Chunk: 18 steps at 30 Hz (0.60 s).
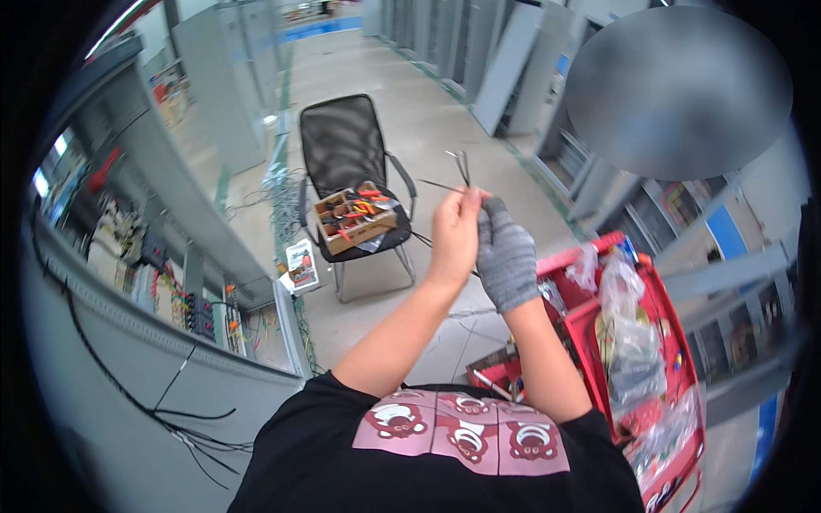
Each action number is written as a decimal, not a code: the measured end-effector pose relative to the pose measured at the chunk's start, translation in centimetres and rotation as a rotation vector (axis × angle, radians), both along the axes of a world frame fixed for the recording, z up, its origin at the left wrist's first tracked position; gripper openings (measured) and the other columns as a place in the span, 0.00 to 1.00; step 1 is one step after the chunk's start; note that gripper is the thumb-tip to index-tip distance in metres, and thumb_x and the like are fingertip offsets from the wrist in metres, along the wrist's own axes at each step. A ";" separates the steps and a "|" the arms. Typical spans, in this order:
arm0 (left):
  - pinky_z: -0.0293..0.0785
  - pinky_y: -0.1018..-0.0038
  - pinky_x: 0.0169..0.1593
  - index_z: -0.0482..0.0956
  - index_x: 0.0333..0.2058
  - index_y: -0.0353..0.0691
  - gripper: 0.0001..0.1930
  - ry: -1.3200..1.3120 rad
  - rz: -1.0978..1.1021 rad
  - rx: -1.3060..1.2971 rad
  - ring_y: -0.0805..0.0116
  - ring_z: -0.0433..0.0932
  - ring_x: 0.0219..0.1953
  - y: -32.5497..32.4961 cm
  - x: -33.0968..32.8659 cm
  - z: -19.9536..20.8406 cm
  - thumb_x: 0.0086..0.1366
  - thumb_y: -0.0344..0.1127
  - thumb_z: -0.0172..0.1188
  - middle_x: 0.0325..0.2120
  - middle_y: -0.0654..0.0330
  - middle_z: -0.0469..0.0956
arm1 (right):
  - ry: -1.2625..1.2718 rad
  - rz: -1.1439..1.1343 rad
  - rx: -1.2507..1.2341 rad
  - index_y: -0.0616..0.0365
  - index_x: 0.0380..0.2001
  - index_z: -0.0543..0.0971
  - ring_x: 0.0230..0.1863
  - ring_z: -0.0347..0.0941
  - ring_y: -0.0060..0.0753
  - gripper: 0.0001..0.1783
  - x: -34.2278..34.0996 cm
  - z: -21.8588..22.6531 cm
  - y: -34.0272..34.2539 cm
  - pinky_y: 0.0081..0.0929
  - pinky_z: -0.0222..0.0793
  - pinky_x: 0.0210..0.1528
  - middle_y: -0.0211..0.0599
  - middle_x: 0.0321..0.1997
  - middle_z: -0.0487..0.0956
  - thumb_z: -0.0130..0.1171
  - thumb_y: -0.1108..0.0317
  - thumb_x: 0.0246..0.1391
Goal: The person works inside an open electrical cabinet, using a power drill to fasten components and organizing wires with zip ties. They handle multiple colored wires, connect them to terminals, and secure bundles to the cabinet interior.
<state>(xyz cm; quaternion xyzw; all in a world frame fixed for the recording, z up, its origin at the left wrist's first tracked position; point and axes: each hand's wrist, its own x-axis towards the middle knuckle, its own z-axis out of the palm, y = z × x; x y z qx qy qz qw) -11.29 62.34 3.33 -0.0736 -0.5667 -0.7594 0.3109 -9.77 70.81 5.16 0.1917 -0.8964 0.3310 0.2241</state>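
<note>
Several thin black wires [466, 174] stick up and out to the left from between my two hands, which meet in front of my chest. My bare left hand [455, 232] is closed, its thumb and fingers pinching the wires near their ends. Against it, my right hand [506, 255], in a grey knitted glove, is also closed around the same bundle. The exact grip inside the fingers is hidden. A dark length of cable [422, 237] shows to the left of my left hand and continues behind it.
Ahead stands a black mesh chair [342, 141] with a cardboard box [359, 232] of hand tools on its seat. To the left is an open electrical cabinet [192, 214] with black cables [107, 368] hanging from it. A red cart [590, 329] with plastic bags is close on the right.
</note>
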 end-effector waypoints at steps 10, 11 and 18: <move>0.59 0.82 0.34 0.72 0.27 0.39 0.15 -0.120 -0.020 0.128 0.82 0.61 0.28 -1.3 0.6 -2.4 0.72 0.40 0.47 0.23 0.71 0.66 | -0.116 0.087 -0.039 0.52 0.51 0.72 0.29 0.75 0.60 0.16 0.6 -2.1 -1.5 0.49 0.69 0.29 0.54 0.27 0.78 0.46 0.61 0.62; 0.59 0.82 0.33 0.72 0.27 0.39 0.15 -0.128 -0.047 0.135 0.83 0.61 0.28 -1.1 0.5 -2.3 0.72 0.40 0.46 0.23 0.71 0.66 | -0.118 0.075 -0.030 0.52 0.51 0.71 0.29 0.76 0.59 0.16 0.7 -2.0 -1.1 0.49 0.69 0.30 0.53 0.26 0.78 0.45 0.61 0.62; 0.67 0.74 0.36 0.77 0.30 0.28 0.16 0.101 0.236 -0.338 0.67 0.71 0.28 -3.3 1.5 0.7 0.70 0.37 0.50 0.22 0.56 0.71 | -0.033 0.255 -0.234 0.60 0.43 0.75 0.31 0.75 0.60 0.12 -1.0 0.2 -0.9 0.43 0.70 0.32 0.56 0.29 0.78 0.51 0.65 0.61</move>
